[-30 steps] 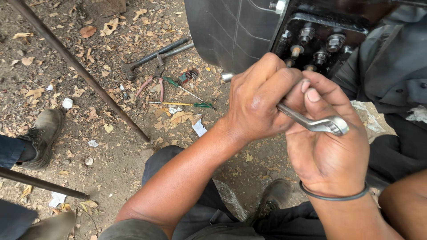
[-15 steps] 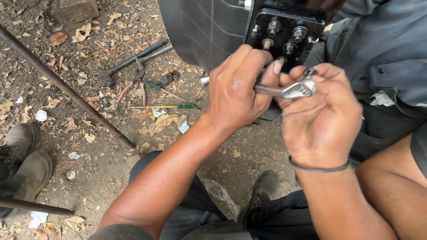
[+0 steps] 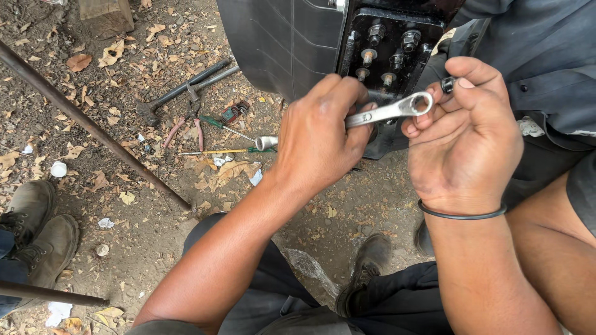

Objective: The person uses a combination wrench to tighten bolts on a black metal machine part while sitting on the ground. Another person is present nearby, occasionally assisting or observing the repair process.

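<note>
The left hand [image 3: 316, 139] grips the spanner [image 3: 388, 111] mid-shank before the bolted plate [image 3: 391, 43]. The right hand [image 3: 462, 136] pinches a small nut [image 3: 447, 84] by its ring end. Stiff, heavy steel, likely greasy: hold the shank.

packages: none | labels/signs: none | screens: none (only bare dirt, tools)

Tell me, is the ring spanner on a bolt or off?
Off. The ring spanner is held in the air by the left hand; its ring end is empty, in front of the black bolt plate.

Dirt ground [image 3: 155, 236] carries dry leaves [image 3: 233, 169], pliers [image 3: 183, 127], screwdrivers [image 3: 217, 151].
</note>
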